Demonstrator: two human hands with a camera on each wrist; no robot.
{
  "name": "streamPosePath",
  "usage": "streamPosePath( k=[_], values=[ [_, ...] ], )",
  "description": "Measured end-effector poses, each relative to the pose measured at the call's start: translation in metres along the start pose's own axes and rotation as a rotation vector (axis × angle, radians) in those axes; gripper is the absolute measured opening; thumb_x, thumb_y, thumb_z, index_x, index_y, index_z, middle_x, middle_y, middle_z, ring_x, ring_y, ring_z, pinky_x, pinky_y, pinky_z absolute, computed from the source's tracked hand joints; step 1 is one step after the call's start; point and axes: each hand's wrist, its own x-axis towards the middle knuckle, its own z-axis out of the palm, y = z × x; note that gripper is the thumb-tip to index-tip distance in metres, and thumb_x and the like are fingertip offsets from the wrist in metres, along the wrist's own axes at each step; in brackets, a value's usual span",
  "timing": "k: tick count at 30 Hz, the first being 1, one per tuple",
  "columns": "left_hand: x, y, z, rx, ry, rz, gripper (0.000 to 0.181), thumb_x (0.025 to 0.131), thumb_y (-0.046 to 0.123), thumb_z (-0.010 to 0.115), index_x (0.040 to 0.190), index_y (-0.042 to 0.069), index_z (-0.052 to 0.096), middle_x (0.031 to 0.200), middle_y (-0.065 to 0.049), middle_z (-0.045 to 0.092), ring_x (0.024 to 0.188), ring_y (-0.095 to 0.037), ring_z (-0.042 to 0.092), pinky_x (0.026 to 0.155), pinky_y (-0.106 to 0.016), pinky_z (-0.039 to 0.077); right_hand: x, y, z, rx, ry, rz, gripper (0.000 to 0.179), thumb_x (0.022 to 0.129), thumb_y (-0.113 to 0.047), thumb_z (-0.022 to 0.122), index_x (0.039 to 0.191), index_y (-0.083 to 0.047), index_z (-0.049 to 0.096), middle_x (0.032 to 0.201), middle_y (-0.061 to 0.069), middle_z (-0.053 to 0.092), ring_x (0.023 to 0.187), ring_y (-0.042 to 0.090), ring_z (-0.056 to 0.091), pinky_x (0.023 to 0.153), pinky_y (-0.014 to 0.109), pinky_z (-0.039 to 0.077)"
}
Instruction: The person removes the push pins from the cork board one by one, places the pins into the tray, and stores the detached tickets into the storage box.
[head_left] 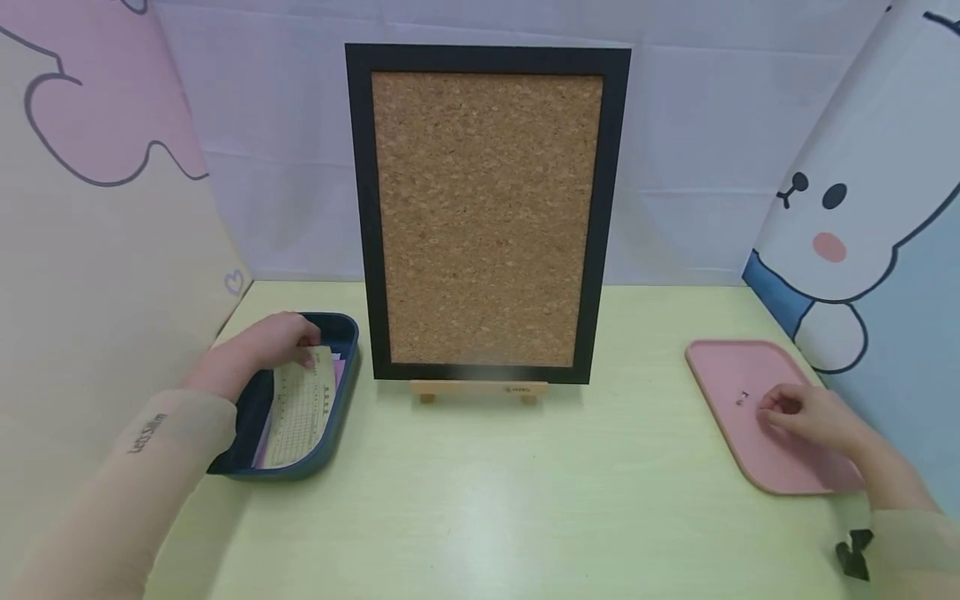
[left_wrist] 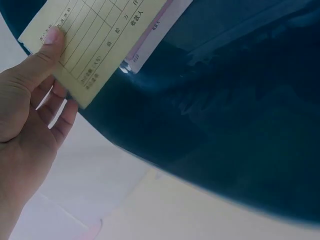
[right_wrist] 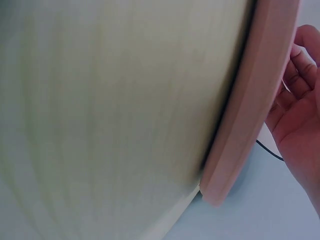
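My left hand [head_left: 281,340] reaches into the dark blue tray [head_left: 348,400] on the left. It pinches a corner of a yellow printed receipt slip [head_left: 303,408], with the thumb on the printed face in the left wrist view. Under that slip, a purple-edged slip [left_wrist: 159,35] shows in the left wrist view. Over the pink tray [head_left: 731,358] on the right is my right hand [head_left: 806,417], its thumb and index finger bent towards each other. Whether anything sits between those fingertips is too small to tell. Tiny dark pieces [head_left: 742,398] lie beside them on the tray.
A black-framed cork board [head_left: 487,221] stands upright on a small wooden stand [head_left: 480,387] at the back centre. The pale yellow table [head_left: 480,492] spreads between the two trays. Printed cloth walls [head_left: 300,150] enclose the back and sides.
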Motion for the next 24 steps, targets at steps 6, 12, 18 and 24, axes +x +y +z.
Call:
streamPosePath(
  k=[6,12,18,24],
  values=[
    [0.001,0.004,0.001,0.012,-0.057,-0.041,0.02,0.076,0.001,0.073,0.095,0.001,0.067,0.085,-0.005,0.066,0.074,-0.018,0.057,0.075,-0.043,0.05,0.004,0.003,0.0,0.01,-0.013,-0.002,0.02,0.086,-0.026,0.068,0.093,-0.008,0.064,0.083,0.001,0.056,0.069,0.005,0.043,0.059,0.022,0.039],
    [-0.004,0.004,0.001,-0.039,-0.097,-0.057,0.033,0.077,-0.004,0.071,0.108,-0.005,0.063,0.099,-0.016,0.068,0.09,-0.028,0.063,0.083,-0.046,0.05,0.006,0.01,0.002,0.028,-0.028,0.003,0.024,0.087,-0.028,0.068,0.096,-0.007,0.064,0.085,0.002,0.057,0.07,0.005,0.044,0.059,0.021,0.041],
    [-0.008,0.007,0.0,-0.048,-0.065,-0.088,0.043,0.077,-0.004,0.071,0.118,-0.005,0.058,0.116,-0.022,0.062,0.106,-0.04,0.057,0.09,-0.051,0.045,0.007,0.012,0.001,0.03,-0.049,0.014,0.024,0.088,-0.027,0.067,0.098,-0.006,0.063,0.085,0.003,0.057,0.07,0.005,0.043,0.059,0.022,0.041],
    [-0.01,0.016,-0.006,-0.027,-0.016,-0.128,0.046,0.079,0.001,0.071,0.122,-0.005,0.055,0.12,-0.026,0.058,0.109,-0.043,0.055,0.092,-0.054,0.043,0.007,0.013,0.002,0.037,-0.057,0.022,0.023,0.088,-0.026,0.066,0.098,-0.006,0.062,0.086,0.003,0.056,0.071,0.006,0.044,0.059,0.022,0.041]
  ],
)
